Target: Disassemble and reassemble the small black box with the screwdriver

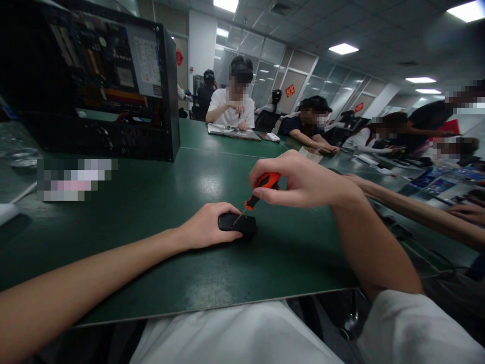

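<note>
A small black rectangular box-like device (248, 225) rests on the green tabletop (197, 182), gripped along its sides by my left hand (206, 226). My right hand (299, 179) is closed around the orange and black handle of a screwdriver (252, 202). The screwdriver slants down to the left, and its thin shaft meets the top face of the black device. Whether the tip sits in a screw is too small to tell. My left fingers and thumb cover the device's left end.
An open computer case (166, 96) stands at the back left. A white object (8, 213) with a cable lies at the left edge. Across the table a person in white (220, 106) sits behind a flat board (235, 131). Another person's forearm (417, 207) reaches in from the right.
</note>
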`<state>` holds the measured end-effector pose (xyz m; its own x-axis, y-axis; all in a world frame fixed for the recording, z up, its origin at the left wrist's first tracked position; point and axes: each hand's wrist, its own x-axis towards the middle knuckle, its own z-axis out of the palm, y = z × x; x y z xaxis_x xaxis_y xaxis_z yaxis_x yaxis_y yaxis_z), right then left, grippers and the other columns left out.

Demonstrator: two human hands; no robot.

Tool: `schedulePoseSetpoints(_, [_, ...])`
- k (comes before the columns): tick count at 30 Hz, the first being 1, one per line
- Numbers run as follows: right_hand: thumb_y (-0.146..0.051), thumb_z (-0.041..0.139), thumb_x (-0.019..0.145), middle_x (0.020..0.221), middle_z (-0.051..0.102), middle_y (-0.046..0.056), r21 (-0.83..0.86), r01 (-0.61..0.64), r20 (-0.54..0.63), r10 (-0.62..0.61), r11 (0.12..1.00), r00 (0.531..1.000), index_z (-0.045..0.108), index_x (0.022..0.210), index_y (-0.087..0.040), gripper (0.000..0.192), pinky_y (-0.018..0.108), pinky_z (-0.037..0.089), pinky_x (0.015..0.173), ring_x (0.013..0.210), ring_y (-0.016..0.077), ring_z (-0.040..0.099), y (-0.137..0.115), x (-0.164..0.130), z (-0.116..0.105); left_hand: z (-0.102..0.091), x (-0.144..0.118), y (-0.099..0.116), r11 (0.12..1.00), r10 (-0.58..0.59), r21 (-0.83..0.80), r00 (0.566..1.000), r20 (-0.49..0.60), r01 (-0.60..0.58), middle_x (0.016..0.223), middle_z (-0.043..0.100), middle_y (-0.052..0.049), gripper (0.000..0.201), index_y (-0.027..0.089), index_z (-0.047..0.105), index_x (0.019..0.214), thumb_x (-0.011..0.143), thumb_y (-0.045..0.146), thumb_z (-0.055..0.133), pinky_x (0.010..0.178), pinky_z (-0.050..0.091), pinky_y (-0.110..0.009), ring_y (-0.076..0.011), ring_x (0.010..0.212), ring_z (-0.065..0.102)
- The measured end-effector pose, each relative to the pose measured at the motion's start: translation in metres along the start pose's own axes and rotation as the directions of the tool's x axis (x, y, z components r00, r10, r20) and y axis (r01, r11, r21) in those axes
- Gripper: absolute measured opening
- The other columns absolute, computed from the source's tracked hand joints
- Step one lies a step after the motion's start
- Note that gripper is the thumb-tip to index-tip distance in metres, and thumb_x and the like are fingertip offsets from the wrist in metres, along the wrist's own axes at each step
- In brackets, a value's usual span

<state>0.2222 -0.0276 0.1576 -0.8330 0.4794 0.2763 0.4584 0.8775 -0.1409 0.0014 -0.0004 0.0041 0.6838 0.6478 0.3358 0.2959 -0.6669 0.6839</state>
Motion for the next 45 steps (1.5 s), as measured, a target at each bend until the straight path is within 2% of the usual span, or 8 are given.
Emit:
schedulePoseSetpoints(9, [-0.031,0.059,0.094,0.077,0.070,0.001,-0.003,-0.001,0.048,0.001,1.000,0.999,0.063,0.094,-0.016,0.015,0.021,0.040,0.063,0.063,0.0095,0.057,0.001,-0.002,-0.003,0.000,0.000,0.001,1.000,0.012,0.004,1.000,0.004,-0.012,0.102,0.076,-0.003,0.036,0.018,0.072,0.111,0.080,0.034,0.081,0.081,0.050,-0.030,-0.0223,0.091,0.071])
schedulePoseSetpoints(21, [-0.031,0.060,0.095,0.078,0.071,0.001,-0.011,0.021,0.041,-0.020,1.000,0.999,0.063,0.094,-0.017,0.014,0.021,0.040,0.062,0.063,0.0093,0.057,0.001,-0.002,-0.003,-0.001,0.000,0.002,1.000,0.015,0.001,1.000,0.008,-0.015,0.105,0.077,-0.004,0.036,0.018,0.072,0.111,0.080,0.034,0.081,0.083,0.050,-0.031,-0.0231,0.093,0.071])
schedulePoseSetpoints(27, [-0.037,0.060,0.096,0.076,0.070,0.001,-0.032,0.018,0.051,-0.016,0.999,0.999,0.063,0.093,-0.016,0.021,0.021,0.039,0.062,0.063,0.0096,0.058,0.002,-0.001,-0.003,0.000,0.000,0.000,1.000,0.019,-0.009,1.000,0.010,-0.019,0.103,0.076,-0.003,0.036,0.018,0.072,0.111,0.080,0.035,0.080,0.082,0.050,-0.030,-0.0225,0.092,0.071])
schedulePoseSetpoints(31, [-0.042,0.062,0.096,0.074,0.069,0.001,-0.063,0.001,0.054,0.002,0.998,0.999,0.063,0.093,-0.017,0.025,0.022,0.038,0.061,0.061,0.0102,0.058,0.001,-0.002,-0.002,-0.015,0.002,-0.004,0.999,0.041,-0.027,0.989,0.141,-0.037,0.111,0.075,-0.004,0.045,0.020,0.070,0.122,0.080,0.034,0.079,0.085,0.050,-0.029,-0.0232,0.097,0.070])
schedulePoseSetpoints(34, [-0.035,0.061,0.094,0.082,0.071,0.003,-0.086,-0.008,0.051,0.012,0.996,0.999,0.062,0.100,-0.018,0.018,0.023,0.040,0.064,0.066,0.0122,0.060,0.000,-0.004,-0.002,-0.038,0.005,-0.009,1.000,-0.017,-0.015,0.953,0.304,0.023,0.108,0.075,-0.003,0.059,0.021,0.067,0.132,0.078,0.038,0.080,0.079,0.050,-0.026,-0.0222,0.092,0.069])
schedulePoseSetpoints(37, [-0.024,0.062,0.089,0.095,0.070,0.005,-0.101,-0.002,0.043,0.006,0.995,0.999,0.062,0.106,-0.018,0.019,0.026,0.044,0.072,0.079,0.0153,0.062,-0.002,-0.006,-0.002,-0.058,0.007,-0.012,0.992,-0.071,-0.065,0.896,0.437,0.110,0.105,0.077,-0.001,0.051,0.023,0.072,0.130,0.081,0.036,0.077,0.081,0.050,-0.025,-0.0230,0.095,0.070])
schedulePoseSetpoints(41, [-0.023,0.063,0.088,0.103,0.069,0.008,-0.068,0.037,0.054,-0.034,0.997,0.998,0.066,0.102,-0.018,0.015,0.027,0.046,0.076,0.085,0.0166,0.062,-0.002,-0.005,0.000,-0.069,0.008,-0.010,0.982,-0.076,-0.121,0.884,0.461,0.147,0.110,0.078,0.000,0.051,0.025,0.073,0.130,0.080,0.033,0.078,0.089,0.051,-0.026,-0.0247,0.103,0.070])
schedulePoseSetpoints(45, [-0.025,0.060,0.095,0.100,0.073,0.008,0.020,0.059,0.089,-0.061,0.998,0.994,0.072,0.096,-0.018,0.014,0.025,0.048,0.074,0.083,0.0152,0.066,-0.002,-0.003,-0.002,-0.071,0.007,-0.006,0.988,-0.055,-0.102,0.891,0.451,0.113,0.111,0.079,-0.001,0.052,0.025,0.072,0.132,0.081,0.033,0.079,0.090,0.051,-0.027,-0.0249,0.103,0.071])
